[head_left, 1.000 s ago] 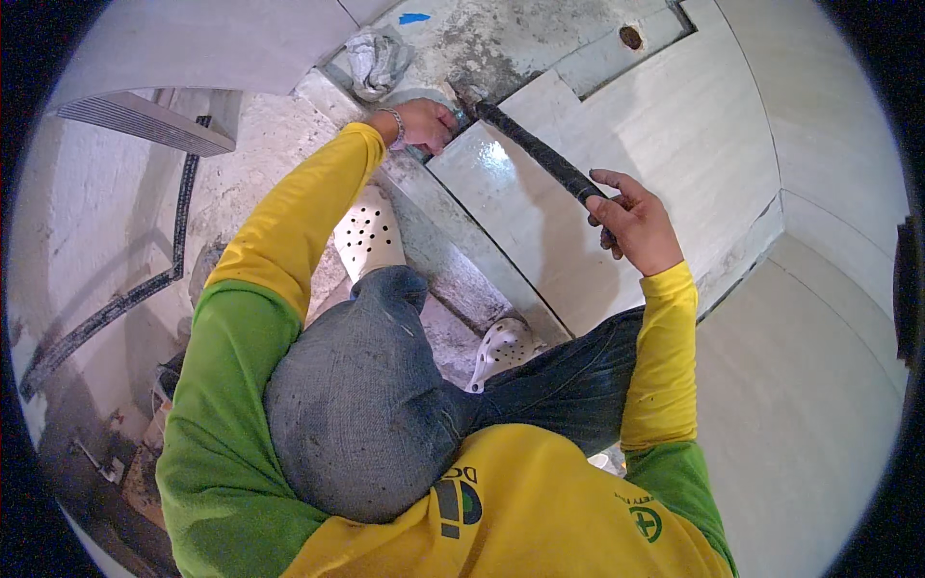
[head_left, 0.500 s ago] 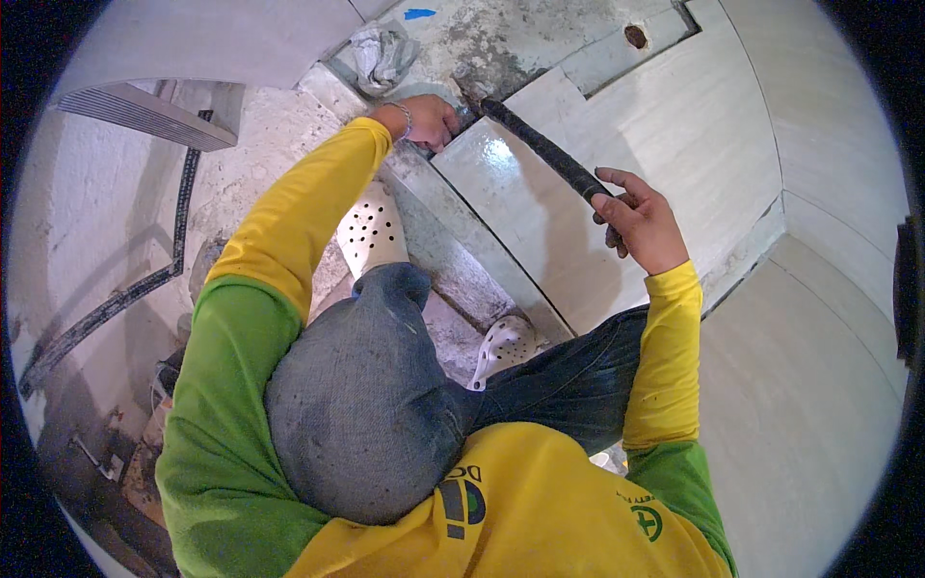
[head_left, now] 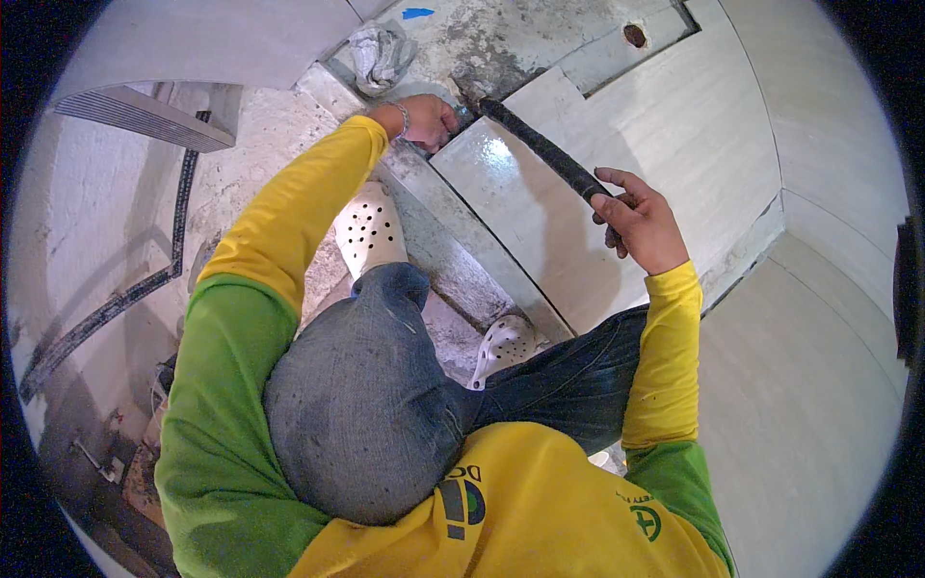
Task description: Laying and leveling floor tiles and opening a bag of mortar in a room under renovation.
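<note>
In my right hand (head_left: 636,222) is a long black rod (head_left: 540,149), perhaps a tool handle, with a rough, wrapped-looking surface. Thumb and fingers close on its near end, while the index finger sticks out. The rod slants up and left over a pale floor tile (head_left: 578,226) to the tile's far left corner. Beside that corner, my left hand (head_left: 427,120) is closed, fingers curled downward by a dark gap along the tile edge. What those fingers hold, if anything, is hidden. A bracelet circles the left wrist.
A crumpled greyish cloth or bag (head_left: 379,60) lies beyond my left hand on rough cement (head_left: 501,43). The cut tile has a round drain hole (head_left: 634,36) nearby. A raised ledge (head_left: 482,246) runs between the tile and my white clogs (head_left: 369,231). Tiled walls (head_left: 829,125) rise at right.
Both hands and the black rod stay practically in place. My left arm and the view shift only very slightly.
</note>
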Motion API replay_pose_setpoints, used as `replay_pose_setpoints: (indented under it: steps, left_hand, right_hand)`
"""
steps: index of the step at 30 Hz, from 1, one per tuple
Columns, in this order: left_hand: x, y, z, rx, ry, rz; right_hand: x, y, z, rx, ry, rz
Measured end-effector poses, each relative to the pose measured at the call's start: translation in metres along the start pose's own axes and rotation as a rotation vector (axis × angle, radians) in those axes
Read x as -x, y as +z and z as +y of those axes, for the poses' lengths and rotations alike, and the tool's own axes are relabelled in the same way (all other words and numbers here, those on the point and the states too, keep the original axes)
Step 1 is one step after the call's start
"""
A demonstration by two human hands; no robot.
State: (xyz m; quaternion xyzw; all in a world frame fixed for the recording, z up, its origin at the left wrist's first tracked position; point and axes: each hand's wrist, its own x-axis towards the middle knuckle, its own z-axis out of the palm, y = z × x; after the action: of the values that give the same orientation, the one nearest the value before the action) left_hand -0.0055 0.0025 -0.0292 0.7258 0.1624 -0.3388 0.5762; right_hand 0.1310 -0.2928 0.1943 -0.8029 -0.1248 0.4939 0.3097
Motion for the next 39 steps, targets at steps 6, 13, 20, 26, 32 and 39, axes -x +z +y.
replay_pose_setpoints:
  steps: [6,13,20,26,32,39]
  left_hand:
    - [0.009,0.001,0.018,-0.559,0.007,-0.017]
    - [0.014,0.003,0.021,-0.461,0.053,0.021]
    - [-0.007,-0.001,0.020,-0.440,0.007,0.056]
    - [-0.001,-0.016,0.029,-0.256,-0.070,0.212]
    - [0.012,-0.006,0.022,-0.424,0.029,0.272]
    - [0.010,-0.008,0.020,-0.882,0.017,0.107]
  right_hand:
    - [-0.001,-0.001,0.001,0.015,-0.010,-0.001]
    - [-0.002,-0.001,0.001,0.001,0.002,-0.008]
    - [-0.003,-0.002,0.002,0.004,0.007,-0.007]
    - [-0.003,-0.003,0.003,-0.013,-0.004,-0.015]
    - [-0.003,-0.005,0.003,0.009,-0.008,-0.020]
    - [-0.004,-0.005,0.005,0.039,-0.039,-0.026]
